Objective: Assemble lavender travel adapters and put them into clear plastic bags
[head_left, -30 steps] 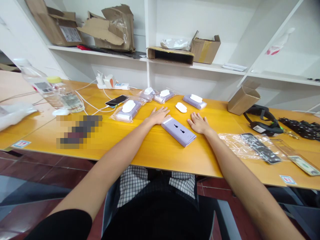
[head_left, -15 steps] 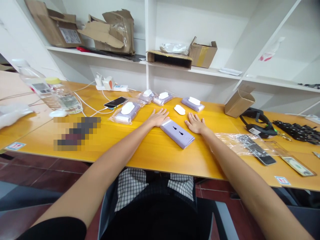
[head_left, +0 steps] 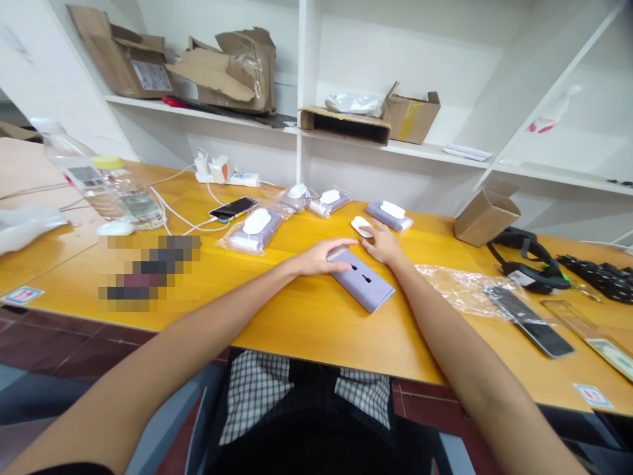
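A lavender, box-shaped case (head_left: 368, 287) with two black slots and a white end lies slantwise on the table. My left hand (head_left: 321, 257) is at its far end, thumb over the top and fingers apart in a loose curve; it is not clearly gripping. Just beyond, a flat white oval piece (head_left: 360, 225) rests on the wood. The fingers of my right hand (head_left: 382, 244) are curled onto its right end. Behind them sits another lavender case (head_left: 383, 215) with a white oval piece (head_left: 392, 210) on top.
Several similar cases in clear plastic (head_left: 257, 231) lie to the left. A phone (head_left: 233, 209), cables and bottles (head_left: 131, 194) stand farther left. On the right are crumpled plastic film (head_left: 450, 287), another phone (head_left: 537, 323), a black headset (head_left: 537, 260) and a cardboard box (head_left: 487, 211).
Both hands were flat on the table beside the case. My left hand has lifted over the case's far end, and my right hand has moved onto the loose white oval piece.
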Motion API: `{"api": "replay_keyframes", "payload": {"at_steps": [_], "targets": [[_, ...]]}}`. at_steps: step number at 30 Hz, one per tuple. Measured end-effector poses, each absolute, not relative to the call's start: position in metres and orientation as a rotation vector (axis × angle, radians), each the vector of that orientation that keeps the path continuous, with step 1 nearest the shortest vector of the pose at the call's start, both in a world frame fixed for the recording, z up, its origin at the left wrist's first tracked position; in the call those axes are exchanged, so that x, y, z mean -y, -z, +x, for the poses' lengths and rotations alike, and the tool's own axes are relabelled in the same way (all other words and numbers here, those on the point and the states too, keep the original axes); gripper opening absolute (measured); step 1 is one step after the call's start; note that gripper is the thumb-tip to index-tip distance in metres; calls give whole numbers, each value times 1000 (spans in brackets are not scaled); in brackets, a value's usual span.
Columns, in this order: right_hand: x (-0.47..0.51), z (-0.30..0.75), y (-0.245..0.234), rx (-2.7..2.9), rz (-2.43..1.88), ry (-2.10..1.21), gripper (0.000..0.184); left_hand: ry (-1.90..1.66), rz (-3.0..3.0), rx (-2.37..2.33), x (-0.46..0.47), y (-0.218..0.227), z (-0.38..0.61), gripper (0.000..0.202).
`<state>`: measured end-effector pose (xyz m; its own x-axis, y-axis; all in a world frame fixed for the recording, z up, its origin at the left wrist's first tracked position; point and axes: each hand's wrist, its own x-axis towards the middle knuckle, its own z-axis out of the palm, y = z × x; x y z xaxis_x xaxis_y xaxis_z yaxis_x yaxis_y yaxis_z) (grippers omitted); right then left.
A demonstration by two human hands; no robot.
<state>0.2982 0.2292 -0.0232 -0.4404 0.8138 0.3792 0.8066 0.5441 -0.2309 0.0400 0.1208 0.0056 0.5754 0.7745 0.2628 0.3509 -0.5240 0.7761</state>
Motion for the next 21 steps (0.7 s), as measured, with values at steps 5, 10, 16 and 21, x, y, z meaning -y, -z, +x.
{"api": "replay_keyframes", "payload": {"at_steps": [5, 10, 16, 21], "targets": [[-233, 302, 26, 2160, -1306, -152, 24, -610, 2412, -834, -124, -7, 42, 79], [-212, 308, 10, 2007, -1269, -359, 32, -692, 2415, -1114, -135, 1, 25, 86], [-165, 310, -5, 1782, -988, -800, 43, -796, 2284, -1235, -140, 1, 16, 83], [-151, 308, -2, 1837, -907, -853, 48, -782, 2276, -1249, -139, -1, 18, 82]]}}
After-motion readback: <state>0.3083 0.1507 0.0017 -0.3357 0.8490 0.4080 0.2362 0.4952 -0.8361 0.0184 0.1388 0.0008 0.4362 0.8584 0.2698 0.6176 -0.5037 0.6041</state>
